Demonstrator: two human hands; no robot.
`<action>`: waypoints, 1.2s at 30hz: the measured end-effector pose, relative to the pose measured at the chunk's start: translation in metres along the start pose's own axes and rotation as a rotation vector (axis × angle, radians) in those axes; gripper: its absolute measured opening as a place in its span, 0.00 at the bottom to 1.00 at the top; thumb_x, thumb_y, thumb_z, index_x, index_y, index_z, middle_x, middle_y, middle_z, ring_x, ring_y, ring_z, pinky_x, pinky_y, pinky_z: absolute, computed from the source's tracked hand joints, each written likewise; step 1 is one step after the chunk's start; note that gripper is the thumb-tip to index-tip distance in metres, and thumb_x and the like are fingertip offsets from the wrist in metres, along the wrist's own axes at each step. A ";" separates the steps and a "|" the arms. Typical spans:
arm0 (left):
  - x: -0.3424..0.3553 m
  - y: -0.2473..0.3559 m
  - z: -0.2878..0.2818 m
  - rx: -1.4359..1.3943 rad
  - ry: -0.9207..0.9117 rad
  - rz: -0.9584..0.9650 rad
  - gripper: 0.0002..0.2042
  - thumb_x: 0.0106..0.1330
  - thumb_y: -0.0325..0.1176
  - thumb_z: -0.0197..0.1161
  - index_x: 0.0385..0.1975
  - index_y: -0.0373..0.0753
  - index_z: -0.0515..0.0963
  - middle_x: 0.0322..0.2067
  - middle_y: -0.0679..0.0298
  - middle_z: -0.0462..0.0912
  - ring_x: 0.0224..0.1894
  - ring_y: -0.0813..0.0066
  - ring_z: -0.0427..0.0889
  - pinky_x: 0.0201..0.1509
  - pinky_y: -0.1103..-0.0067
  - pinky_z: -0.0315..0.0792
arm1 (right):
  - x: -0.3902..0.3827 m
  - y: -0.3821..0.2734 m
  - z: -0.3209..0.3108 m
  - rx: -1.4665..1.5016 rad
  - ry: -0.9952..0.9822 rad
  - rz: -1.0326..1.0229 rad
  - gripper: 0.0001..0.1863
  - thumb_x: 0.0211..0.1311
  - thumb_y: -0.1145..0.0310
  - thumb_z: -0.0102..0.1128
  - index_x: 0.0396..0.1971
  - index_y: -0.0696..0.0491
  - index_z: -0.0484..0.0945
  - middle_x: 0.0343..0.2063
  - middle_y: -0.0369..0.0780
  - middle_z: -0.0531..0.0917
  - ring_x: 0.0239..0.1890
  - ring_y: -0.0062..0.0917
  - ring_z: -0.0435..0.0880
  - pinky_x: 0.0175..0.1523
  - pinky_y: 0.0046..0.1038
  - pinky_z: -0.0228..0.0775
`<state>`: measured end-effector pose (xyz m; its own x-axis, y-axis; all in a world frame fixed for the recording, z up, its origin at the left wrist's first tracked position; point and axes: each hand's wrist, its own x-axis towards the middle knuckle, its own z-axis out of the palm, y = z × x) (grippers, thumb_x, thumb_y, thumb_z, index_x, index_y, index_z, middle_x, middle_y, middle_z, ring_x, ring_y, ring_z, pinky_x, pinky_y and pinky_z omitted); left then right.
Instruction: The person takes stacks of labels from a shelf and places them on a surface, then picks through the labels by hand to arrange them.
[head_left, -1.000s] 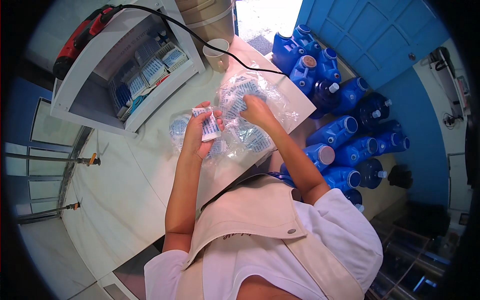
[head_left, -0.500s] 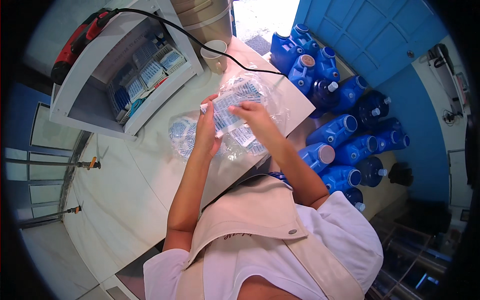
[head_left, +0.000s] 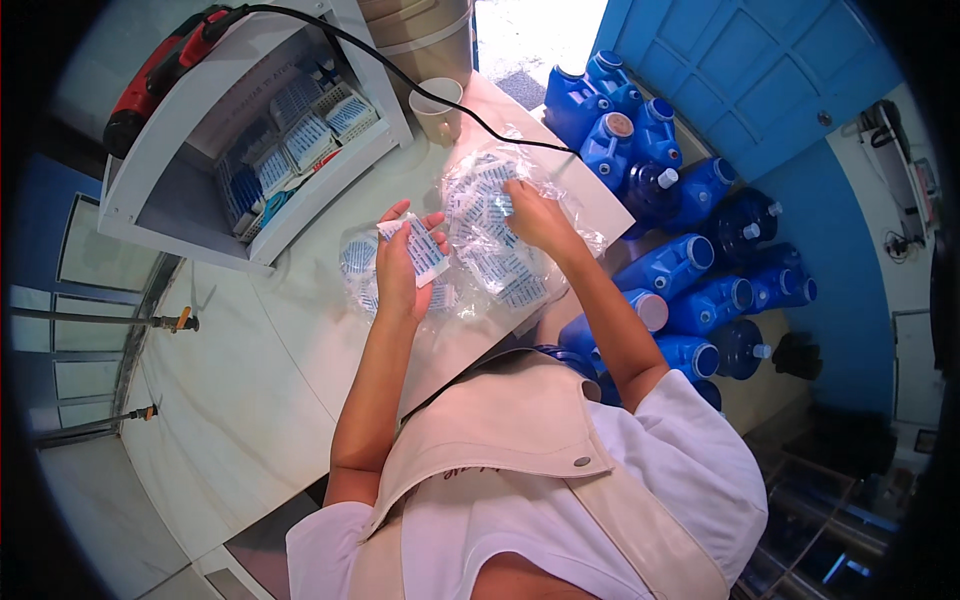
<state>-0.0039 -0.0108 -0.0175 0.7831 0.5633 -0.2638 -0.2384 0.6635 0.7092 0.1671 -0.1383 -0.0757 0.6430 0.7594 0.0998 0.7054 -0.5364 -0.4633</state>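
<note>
My left hand [head_left: 397,280] holds a small white packet [head_left: 427,252] with blue print, thumb on top and fingers beneath it. To its right, my right hand [head_left: 541,222] is over a clear plastic bag [head_left: 482,262] full of similar packets. Its fingers are curled together at the bag's far part, and what lies between the fingertips is hidden. A second clear bag [head_left: 357,262] of packets lies partly behind my left hand on the pale tabletop [head_left: 300,330].
A white shelf unit [head_left: 345,180] stands at the far left, holding baskets of packets, with a red-and-black tool [head_left: 165,75] and black cable [head_left: 400,72] on top. A beige mug [head_left: 437,112] stands beside it. Several blue water jugs [head_left: 665,265] crowd the floor at right.
My hands have come apart. The left stays with a packet, drawn slightly left; the right has let go of the held packets and moved right, onto the larger bag.
</note>
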 end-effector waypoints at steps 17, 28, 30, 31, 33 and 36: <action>0.010 -0.006 0.019 0.047 -0.095 -0.057 0.16 0.68 0.34 0.47 0.55 0.42 0.61 0.40 0.56 0.76 0.40 0.68 0.78 0.44 0.73 0.75 | -0.015 -0.042 -0.041 1.489 -0.267 0.353 0.13 0.51 0.65 0.65 0.34 0.57 0.80 0.31 0.36 0.80 0.32 0.16 0.76 0.39 0.21 0.65; -0.011 -0.009 0.000 0.003 0.069 0.002 0.15 0.67 0.27 0.40 0.53 0.42 0.61 0.44 0.48 0.73 0.47 0.59 0.75 0.54 0.64 0.70 | -0.022 -0.061 0.017 0.963 -0.052 0.102 0.16 0.47 0.70 0.62 0.37 0.58 0.73 0.35 0.46 0.75 0.39 0.37 0.74 0.43 0.31 0.66; -0.013 0.000 0.001 -0.084 0.111 -0.016 0.16 0.65 0.24 0.40 0.53 0.42 0.61 0.43 0.47 0.73 0.46 0.58 0.76 0.55 0.63 0.71 | -0.010 -0.026 -0.008 0.676 -0.077 0.172 0.15 0.46 0.73 0.60 0.37 0.57 0.74 0.36 0.46 0.78 0.42 0.38 0.75 0.46 0.33 0.66; -0.012 0.000 -0.002 -0.087 0.122 -0.006 0.17 0.64 0.24 0.41 0.53 0.43 0.61 0.40 0.48 0.74 0.40 0.63 0.77 0.47 0.66 0.75 | -0.005 -0.015 -0.008 0.509 -0.047 0.069 0.15 0.47 0.74 0.60 0.38 0.57 0.74 0.38 0.45 0.77 0.41 0.38 0.75 0.46 0.32 0.66; -0.007 -0.003 -0.014 -0.108 0.059 -0.037 0.18 0.63 0.23 0.42 0.53 0.42 0.61 0.38 0.50 0.75 0.34 0.66 0.76 0.41 0.70 0.75 | -0.001 0.004 0.000 0.173 0.022 -0.123 0.16 0.47 0.76 0.60 0.40 0.56 0.75 0.40 0.44 0.77 0.40 0.37 0.75 0.47 0.30 0.67; -0.003 -0.006 -0.011 -0.054 0.027 -0.065 0.19 0.61 0.22 0.44 0.53 0.41 0.60 0.34 0.52 0.75 0.28 0.70 0.74 0.33 0.75 0.74 | 0.003 -0.010 -0.005 0.109 -0.099 0.005 0.15 0.45 0.75 0.60 0.37 0.55 0.78 0.38 0.46 0.77 0.44 0.39 0.75 0.51 0.34 0.66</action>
<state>-0.0108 -0.0109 -0.0281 0.7825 0.5305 -0.3259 -0.2190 0.7245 0.6535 0.1636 -0.1328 -0.0670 0.6099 0.7924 0.0126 0.6625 -0.5010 -0.5568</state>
